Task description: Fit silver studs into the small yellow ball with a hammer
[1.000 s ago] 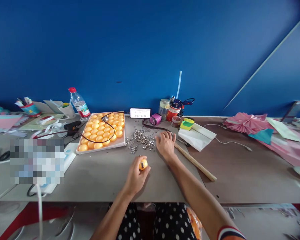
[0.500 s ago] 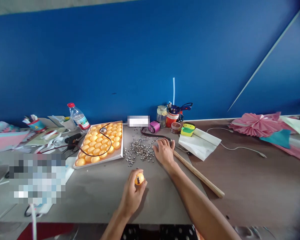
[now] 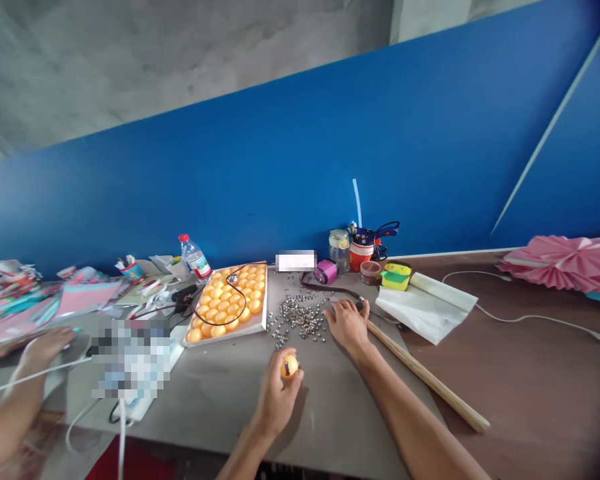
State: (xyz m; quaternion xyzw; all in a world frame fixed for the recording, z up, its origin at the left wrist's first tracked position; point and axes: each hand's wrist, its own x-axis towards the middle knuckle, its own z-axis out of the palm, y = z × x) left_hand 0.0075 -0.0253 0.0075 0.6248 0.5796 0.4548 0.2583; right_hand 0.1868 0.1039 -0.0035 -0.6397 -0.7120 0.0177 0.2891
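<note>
My left hand (image 3: 278, 397) is closed round a small orange ball (image 3: 289, 366) with a dark mark on it, held just above the grey table (image 3: 220, 393). My right hand (image 3: 349, 323) rests palm down at the right edge of a scatter of small silver metal pieces (image 3: 300, 316), its fingers curled onto the tabletop. What the fingertips touch is hidden. A white tray (image 3: 230, 331) filled with several orange balls lies to the left of the pieces, with a black cord looped over it.
A long wooden stick (image 3: 430, 379) lies by my right forearm, white folded paper (image 3: 425, 303) beyond it. Jars, cups and tape stand at the blue wall. A water bottle (image 3: 194, 255) and craft clutter fill the left. Another person's hand (image 3: 45, 347) reaches in at far left.
The view has tilted upward and rolled, showing the ceiling and another person's arm at the left. My hands have kept their places on the table.
</note>
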